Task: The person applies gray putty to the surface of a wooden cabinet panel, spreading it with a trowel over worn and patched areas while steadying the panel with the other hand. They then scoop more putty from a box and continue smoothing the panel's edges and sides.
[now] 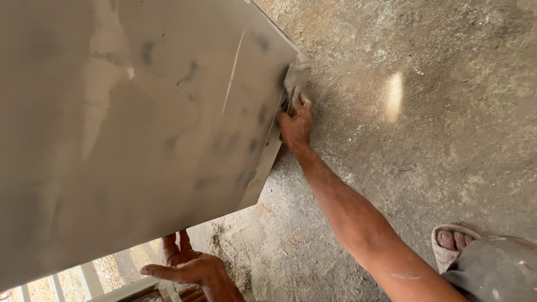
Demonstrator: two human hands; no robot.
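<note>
Head view: a large grey tile (128, 128) is held tilted above the rough concrete floor (436, 112). The right hand (295, 124) is closed in a grip on a grey cloth (296, 78), pressed to the tile's edge just above it. The left hand (184, 265), fingers spread, is seen under the tile's lower edge. A sandalled foot (450, 243) is seen well to the right.

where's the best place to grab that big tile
By its edges, one hand per side. The big tile is wide, thin and glossy, so the face offers no hold. The right hand grips the right edge; the left hand is under the lower edge.
</note>
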